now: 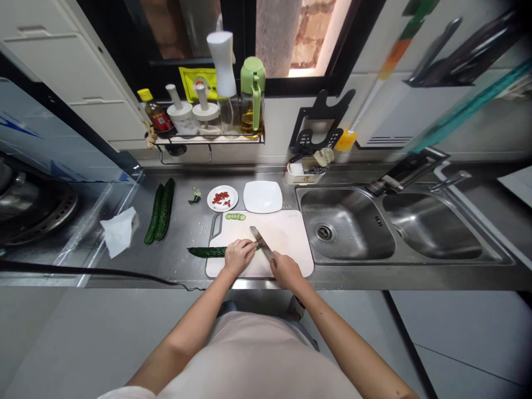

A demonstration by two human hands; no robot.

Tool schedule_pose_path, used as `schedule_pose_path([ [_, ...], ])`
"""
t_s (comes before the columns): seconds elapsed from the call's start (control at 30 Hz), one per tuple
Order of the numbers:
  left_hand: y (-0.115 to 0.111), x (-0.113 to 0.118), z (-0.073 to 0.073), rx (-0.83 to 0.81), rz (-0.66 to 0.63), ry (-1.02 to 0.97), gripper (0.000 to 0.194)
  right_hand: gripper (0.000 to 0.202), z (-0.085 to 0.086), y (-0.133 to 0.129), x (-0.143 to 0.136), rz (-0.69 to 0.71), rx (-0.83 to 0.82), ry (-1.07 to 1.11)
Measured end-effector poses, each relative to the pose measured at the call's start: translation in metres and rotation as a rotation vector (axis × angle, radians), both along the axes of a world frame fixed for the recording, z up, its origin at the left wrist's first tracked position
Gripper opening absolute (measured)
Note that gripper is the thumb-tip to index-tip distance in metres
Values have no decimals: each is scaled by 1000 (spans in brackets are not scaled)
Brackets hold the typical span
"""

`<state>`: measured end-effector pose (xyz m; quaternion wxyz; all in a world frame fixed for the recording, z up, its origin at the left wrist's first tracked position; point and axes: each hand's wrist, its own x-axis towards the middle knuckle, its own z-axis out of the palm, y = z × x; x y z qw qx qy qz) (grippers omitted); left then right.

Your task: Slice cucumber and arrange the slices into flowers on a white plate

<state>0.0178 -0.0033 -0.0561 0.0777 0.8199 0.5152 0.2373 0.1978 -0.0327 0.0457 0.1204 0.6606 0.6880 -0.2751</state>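
Note:
A dark green cucumber (208, 252) lies across the white cutting board (291, 238), its left end sticking out past the board's edge. My left hand (240, 256) is closed over the cucumber near its right end. In my right hand (286, 270) is the handle of a knife (261, 242), whose blade slants up and left, right beside the left fingertips. Where the blade meets the cucumber is partly covered by my fingers. A short row of cucumber slices (235, 216) rests near the board's top left corner.
Behind the board stand a plate of chopped red pieces (221, 198) and a white square plate (262, 197). Two whole cucumbers (160, 210), green trimmings (195, 196) and a crumpled tissue (118, 231) lie leftward. A double sink (349, 221) is at right; bottles (252, 94) line a wall rack.

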Motion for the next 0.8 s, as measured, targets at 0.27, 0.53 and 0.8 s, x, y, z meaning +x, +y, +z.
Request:
schedule_pose_path([
  [0.27, 0, 1, 2, 3, 9, -4, 23, 25, 0, -17, 11, 6, -47, -3],
  [0.53, 1, 1, 6, -16, 10, -12, 22, 26, -1, -21, 14, 8, -48, -7],
  [0.8, 1, 1, 4, -16, 8, -6, 23, 26, -6, -9, 4, 10, -6, 2],
])
